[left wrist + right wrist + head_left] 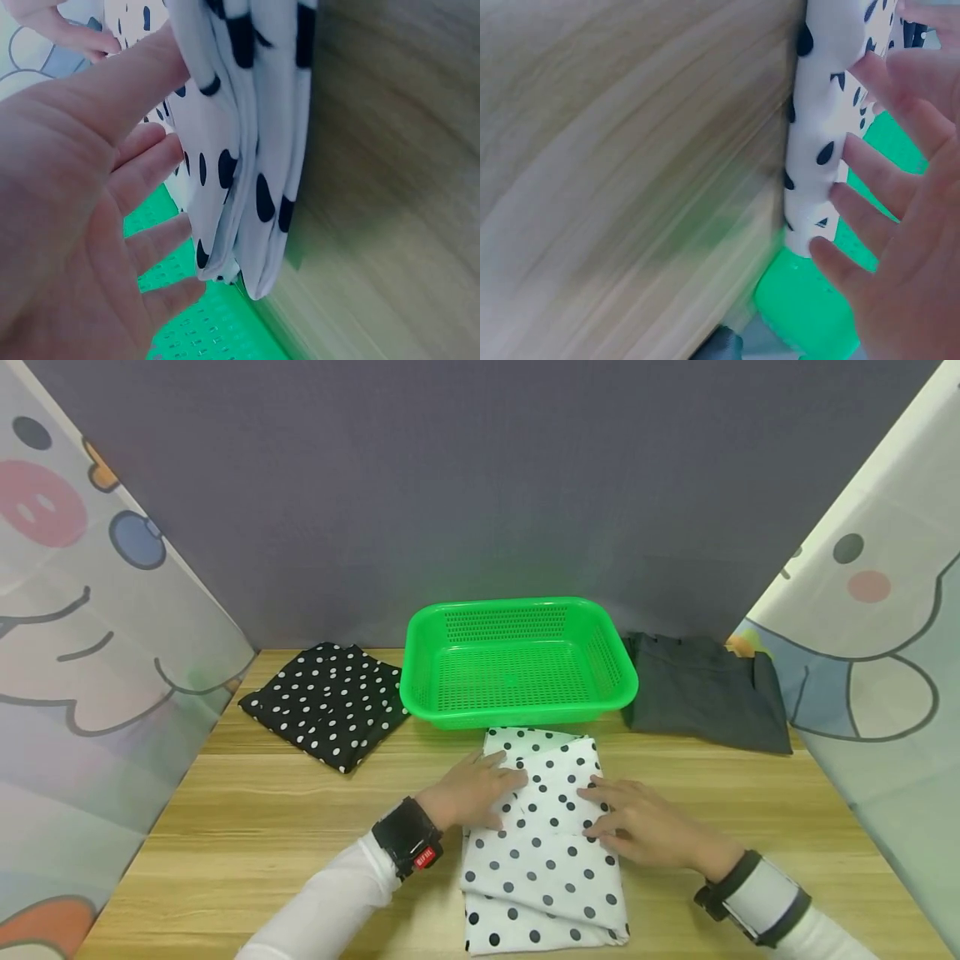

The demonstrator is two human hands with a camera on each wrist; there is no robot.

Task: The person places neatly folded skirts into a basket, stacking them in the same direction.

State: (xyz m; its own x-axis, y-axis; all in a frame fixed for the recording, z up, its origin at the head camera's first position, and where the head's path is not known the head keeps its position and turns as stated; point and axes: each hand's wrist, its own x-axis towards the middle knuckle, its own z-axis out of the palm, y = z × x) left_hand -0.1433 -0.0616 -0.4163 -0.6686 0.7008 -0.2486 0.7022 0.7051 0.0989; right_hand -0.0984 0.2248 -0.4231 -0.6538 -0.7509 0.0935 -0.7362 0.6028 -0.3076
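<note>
A white cloth with black polka dots [543, 860] lies folded in several layers on the wooden table, in front of the green basket. My left hand [474, 789] rests on its upper left side, fingers spread over the fabric. On the opposite side my right hand [648, 822] touches the right edge with its fingertips, fingers apart. The left wrist view shows the stacked folds of the cloth [217, 150] beside the extended thumb and fingers [154, 169]. In the right wrist view, straight fingers [881, 176] meet the rounded edge of the cloth [821, 150].
The green plastic basket [517, 714] stands at the back middle, with nothing in it. A black cloth with white dots [326, 702] lies to its left, and a dark grey folded cloth [701, 697] to its right. Printed side panels [97, 693] and a grey back wall [495, 485] enclose the table.
</note>
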